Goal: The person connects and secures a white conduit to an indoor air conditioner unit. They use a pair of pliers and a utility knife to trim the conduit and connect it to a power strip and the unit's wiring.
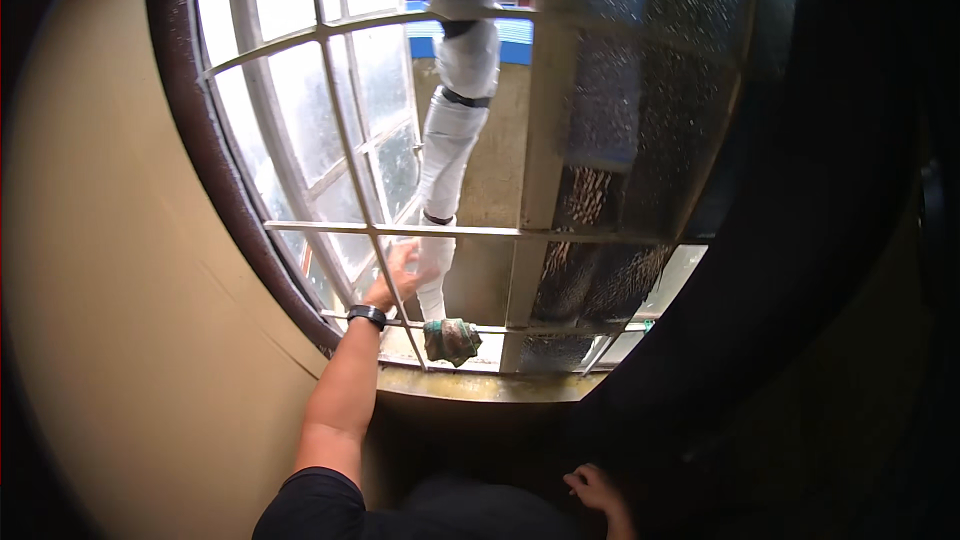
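My left hand (402,275), with a dark band on its wrist, reaches through the window grille (470,231). Its fingers are spread, slightly blurred, against the left side of a white-wrapped pipe (458,135) bound with dark bands. Close below that hand, a bunched green and brown cloth (452,341) sits by the pipe's lower end, at the bottom of the grille. Low in the view, my right hand (594,489) hangs away from the window in shadow. Its fingers are loosely bent and apart, and nothing shows in them.
Grille bars cross in front of the pipe and around my left arm. An outward-opened glass sash (300,90) stands at the left, and textured glass panes (640,140) are at the right. Below runs a yellowish sill (480,386); a beige wall (110,240) fills the left.
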A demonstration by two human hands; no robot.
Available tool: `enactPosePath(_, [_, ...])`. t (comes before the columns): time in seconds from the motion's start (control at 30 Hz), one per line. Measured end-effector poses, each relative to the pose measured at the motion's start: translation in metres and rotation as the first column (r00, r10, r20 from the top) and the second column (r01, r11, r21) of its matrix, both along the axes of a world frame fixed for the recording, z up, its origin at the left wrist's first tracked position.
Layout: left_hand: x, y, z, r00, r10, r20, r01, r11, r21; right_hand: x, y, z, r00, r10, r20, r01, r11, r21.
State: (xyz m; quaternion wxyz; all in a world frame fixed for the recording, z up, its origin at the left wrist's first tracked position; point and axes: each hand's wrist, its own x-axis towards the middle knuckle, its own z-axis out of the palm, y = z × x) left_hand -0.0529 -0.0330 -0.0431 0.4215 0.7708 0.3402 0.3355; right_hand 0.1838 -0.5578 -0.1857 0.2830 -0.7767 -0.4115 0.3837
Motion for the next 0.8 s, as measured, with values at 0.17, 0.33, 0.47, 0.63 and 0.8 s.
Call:
enactPosePath(0.17, [-0.002, 0.014, -0.029, 0.996, -0.010, -0.089, 0.007, 0.999, -0.034, 0.021, 0.007, 0.002, 0.960, 0.243, 0.140, -0.234, 0.969, -0.080])
enactPosePath(0.33, [0.003, 0.005, -0.008, 0.993, -0.007, -0.121, 0.011, 1.000, 0.027, 0.039, 0.012, 0.033, 0.967, 0.205, 0.154, -0.174, 0.966, -0.192])
enactPosePath(0.47, [0.015, -0.015, 0.017, 0.993, -0.044, -0.109, 0.045, 0.999, 0.003, 0.028, -0.016, 0.023, 0.977, 0.090, 0.191, -0.038, 0.965, -0.259])
enactPosePath(0.63, [0.012, 0.003, -0.026, 0.984, -0.023, -0.179, 0.026, 1.000, 0.017, -0.014, -0.044, -0.009, 0.997, -0.074, -0.011, 0.073, 0.995, -0.068])
enactPosePath(0.8, [0.008, 0.016, -0.038, 0.962, -0.066, -0.264, 0.098, 0.989, 0.110, -0.054, -0.035, 0.013, 0.977, -0.161, -0.139, 0.145, 0.982, -0.118])
